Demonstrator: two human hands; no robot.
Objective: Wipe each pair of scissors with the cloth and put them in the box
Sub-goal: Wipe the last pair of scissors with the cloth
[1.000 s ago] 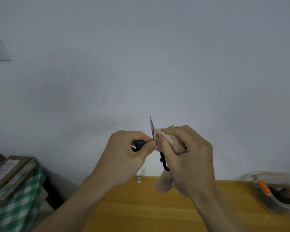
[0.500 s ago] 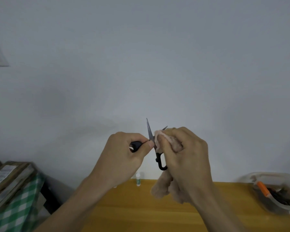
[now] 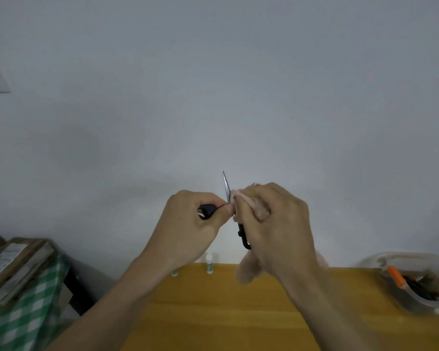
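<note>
We hold scissors [image 3: 226,188] raised above bench [image 3: 213,305], blades spread. Our left hand [image 3: 188,224]: fingers curled round black handle loop, thumb pressed near pivot. Our right hand [image 3: 276,224]: fingers closed on pinkish cloth [image 3: 254,206], cloth wrapped over second blade; first blade bare, pointing up. Second handle loop shows below right hand. Cloth tail hangs beneath right palm. Clear box [image 3: 416,297] at right bench edge, holding orange-handled item [image 3: 397,276]. Two small bottles [image 3: 209,265] stand at far bench edge.
</note>
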